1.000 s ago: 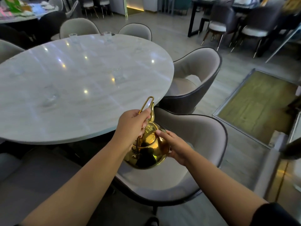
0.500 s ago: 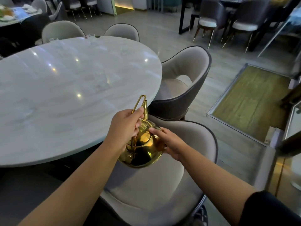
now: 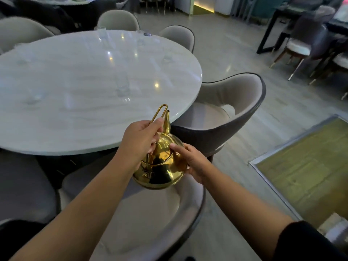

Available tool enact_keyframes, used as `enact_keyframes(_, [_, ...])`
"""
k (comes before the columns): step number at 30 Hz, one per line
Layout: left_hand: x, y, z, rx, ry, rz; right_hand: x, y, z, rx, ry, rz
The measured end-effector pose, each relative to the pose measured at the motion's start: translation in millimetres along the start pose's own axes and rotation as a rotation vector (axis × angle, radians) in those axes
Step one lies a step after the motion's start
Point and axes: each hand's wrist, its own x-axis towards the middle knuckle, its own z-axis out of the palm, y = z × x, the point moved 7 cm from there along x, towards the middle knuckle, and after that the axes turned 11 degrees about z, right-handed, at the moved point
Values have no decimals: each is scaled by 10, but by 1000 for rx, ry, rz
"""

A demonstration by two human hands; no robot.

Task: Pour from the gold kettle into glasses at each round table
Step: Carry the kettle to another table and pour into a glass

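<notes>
Kettle [image 3: 160, 166] is gripped as it was half a second ago: the left hand [image 3: 140, 138] has its fingers curled round the wire handle [image 3: 157, 114] low down, with the loop standing clear above the knuckles, and the right hand [image 3: 190, 162] cups the round body from the right, thumb laid on top beside the lid and fingers wrapped under the side. Neither grip has changed across the earlier frames. It hangs in the air above the seat of the near chair [image 3: 150, 213], just short of the table's [image 3: 75, 95] near edge, with the spout [image 3: 166, 123] pointing up and away toward the marble top. Its place in front of the body is about the same as before; what has changed is the view, which has swung so the table now fills more of the middle and its far side shows. A clear glass [image 3: 123, 89], blurred earlier, now stands out beyond the spout, well apart from it, and two more glasses [image 3: 102, 33] show at the far rim. A second chair [image 3: 226, 113] sits to the right, tucked at the table's edge, and a black sleeve [image 3: 310, 242] shows on the right forearm.
</notes>
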Motion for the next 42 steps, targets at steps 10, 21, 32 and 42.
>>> enact_keyframes(10, [408, -66, 622, 35, 105, -28, 376, -204, -702, -90, -89, 18])
enact_keyframes(21, [1112, -196, 953, 21, 326, -47, 1169, -781, -1198, -262, -231, 37])
enact_keyframes(32, [1620, 41, 917, 34, 490, -83, 1690, -1339, -1156, -333, -369, 113])
enact_keyframes(42, [2219, -42, 711, 19, 668, -135, 2557, -1683, -962, -452, -473, 177])
